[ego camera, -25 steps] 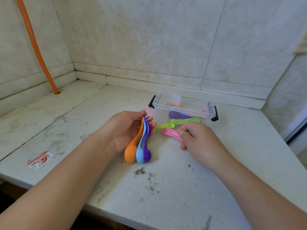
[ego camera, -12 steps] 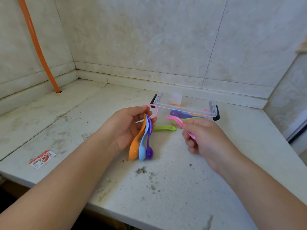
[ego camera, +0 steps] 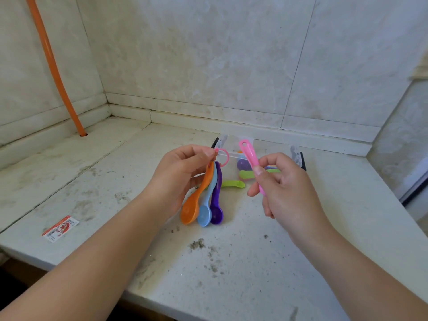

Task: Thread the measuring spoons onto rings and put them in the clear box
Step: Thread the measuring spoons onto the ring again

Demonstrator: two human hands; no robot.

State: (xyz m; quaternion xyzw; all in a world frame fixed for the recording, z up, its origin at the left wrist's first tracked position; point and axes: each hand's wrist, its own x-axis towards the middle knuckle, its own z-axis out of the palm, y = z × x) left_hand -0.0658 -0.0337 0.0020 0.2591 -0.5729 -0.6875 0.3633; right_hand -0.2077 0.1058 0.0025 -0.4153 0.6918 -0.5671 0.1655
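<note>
My left hand (ego camera: 180,179) pinches a pink ring (ego camera: 224,158) above the counter. From the ring hang an orange spoon (ego camera: 193,205), a light blue spoon (ego camera: 206,210) and a purple spoon (ego camera: 216,205). My right hand (ego camera: 284,188) holds a pink spoon (ego camera: 247,154) with its handle hole pointing up, just right of the ring. A green spoon (ego camera: 232,184) lies on the counter between my hands. Behind them stands the clear box (ego camera: 294,154) with black clips, holding several more spoons, partly hidden by my hands.
The grey stone counter (ego camera: 115,193) sits in a tiled corner. An orange pipe (ego camera: 53,66) rises from it at the back left. A red and white sticker (ego camera: 60,228) lies near the front left edge. Dirt specks (ego camera: 196,244) dot the front.
My right hand picked the pink spoon off the counter and raised it handle-up beside the ring. My left hand lifted the ring with its three spoons slightly.
</note>
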